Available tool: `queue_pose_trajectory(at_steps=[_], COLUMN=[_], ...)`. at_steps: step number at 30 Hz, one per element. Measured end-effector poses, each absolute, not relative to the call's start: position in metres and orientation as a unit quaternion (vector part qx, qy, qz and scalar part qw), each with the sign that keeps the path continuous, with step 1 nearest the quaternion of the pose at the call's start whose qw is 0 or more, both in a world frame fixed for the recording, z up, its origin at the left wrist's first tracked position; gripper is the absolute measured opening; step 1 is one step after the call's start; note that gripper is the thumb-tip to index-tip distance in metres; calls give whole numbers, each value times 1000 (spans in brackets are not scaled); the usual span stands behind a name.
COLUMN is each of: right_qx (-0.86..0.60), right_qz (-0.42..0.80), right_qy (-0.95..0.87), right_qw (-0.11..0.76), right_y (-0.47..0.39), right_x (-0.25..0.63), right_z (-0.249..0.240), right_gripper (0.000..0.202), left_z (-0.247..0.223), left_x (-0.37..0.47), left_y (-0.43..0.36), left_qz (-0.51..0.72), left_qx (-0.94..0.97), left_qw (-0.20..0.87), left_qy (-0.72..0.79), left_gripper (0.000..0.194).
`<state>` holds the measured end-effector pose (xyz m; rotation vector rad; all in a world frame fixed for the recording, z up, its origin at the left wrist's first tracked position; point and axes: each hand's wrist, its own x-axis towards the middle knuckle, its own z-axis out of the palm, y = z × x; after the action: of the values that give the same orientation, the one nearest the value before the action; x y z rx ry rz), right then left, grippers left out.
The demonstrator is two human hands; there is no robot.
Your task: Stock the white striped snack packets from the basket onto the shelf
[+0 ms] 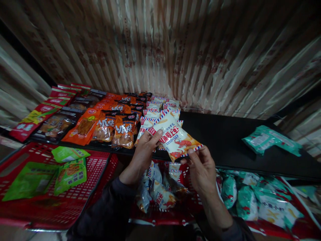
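Between my two hands is a white and orange snack bag (175,135) with red lettering and a shrimp picture, tilted above the front edge of the black shelf (210,134). My left hand (146,147) is closed on its left end, thumb on top. At the lower right corner, my right hand (202,164) pinches the bag's edge. Just behind it, matching white bags (152,113) stand in rows on the shelf. Below my hands, a red basket (160,219) contains several more of these bags (162,195).
Orange and black snack bags (124,130), an orange packet (84,125) and red packets (37,118) line the shelf's left. A teal packet (272,139) lies at the right. Another red basket (97,167) has green packets (70,175); teal bags (247,202) fill the right one. Corrugated sheeting (155,50) rises behind.
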<state>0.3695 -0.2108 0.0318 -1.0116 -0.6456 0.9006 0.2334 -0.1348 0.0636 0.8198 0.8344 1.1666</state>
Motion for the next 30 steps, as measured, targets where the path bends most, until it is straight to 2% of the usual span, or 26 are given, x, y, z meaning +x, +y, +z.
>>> queue_pose_trajectory(at_steps=[7,11,13,16,20,25,30], right_qx=[-471,-495,-504,-491,-459,-441,-463], right_qz=[374,289,203,45,-93,-156,-149], right_qy=[-284,-357,-437,-575,-687,-724,-733], right_qw=[746,738,717,653,556,507,475], right_y=[-216,-223,-228,-234,-234,-227,-223], right_x=[374,373,373,374,374,369,360], right_z=[36,36,37,39,43,36,27], right_gripper=[24,17,13,28,43,35,28], left_z=[67,67,68,69,71,73,69], left_x=[232,231,231,231,229,225,232], left_y=[-135,-135,-136,-138,-140,-140,-145], left_qz=[522,543,559,570,551,510,505], left_qx=[351,335,314,310,323,276,358], left_qw=[696,693,687,680,704,780,744], left_qy=[347,337,342,341,312,233,252], left_gripper=[39,42,45,47,30,19,36])
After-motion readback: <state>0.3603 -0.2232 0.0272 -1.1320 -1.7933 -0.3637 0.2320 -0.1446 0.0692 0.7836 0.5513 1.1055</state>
